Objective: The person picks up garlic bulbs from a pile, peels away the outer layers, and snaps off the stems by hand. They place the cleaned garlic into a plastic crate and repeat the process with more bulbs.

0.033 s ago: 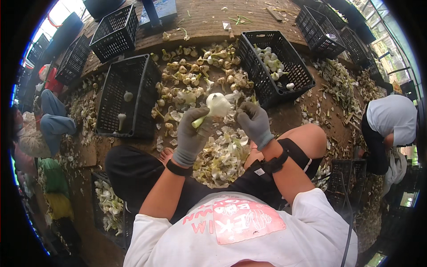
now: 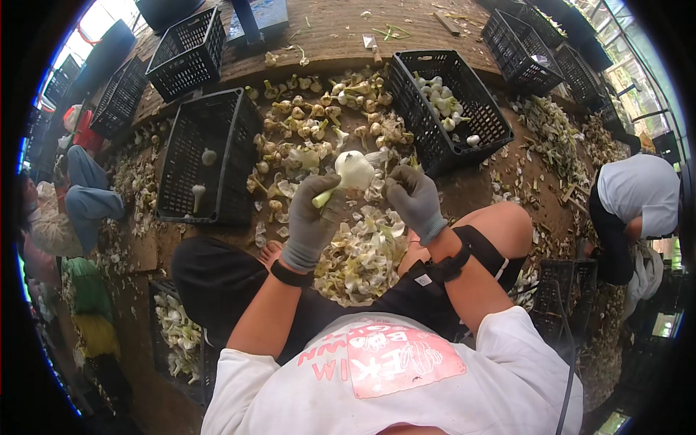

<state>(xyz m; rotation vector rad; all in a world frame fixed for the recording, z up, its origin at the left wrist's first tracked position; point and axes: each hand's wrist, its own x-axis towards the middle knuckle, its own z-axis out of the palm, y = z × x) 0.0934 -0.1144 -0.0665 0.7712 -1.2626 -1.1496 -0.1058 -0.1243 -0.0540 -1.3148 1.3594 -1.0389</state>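
My left hand (image 2: 313,221), in a grey glove, grips a white bulb (image 2: 354,171) by its pale green stalk and holds it up in front of me. My right hand (image 2: 415,201), also in a grey glove, pinches a strip of loose skin at the bulb's right side. Below both hands a heap of peeled skins (image 2: 360,255) lies between my knees. Just beyond the hands, unpeeled bulbs (image 2: 319,116) with roots are spread over the ground.
A black crate (image 2: 239,156) on the left holds two peeled bulbs. A black crate (image 2: 424,127) on the right holds several. More crates stand behind. One person sits at the right (image 2: 638,192), another at the left (image 2: 83,199). A crate (image 2: 177,333) with greens sits at lower left.
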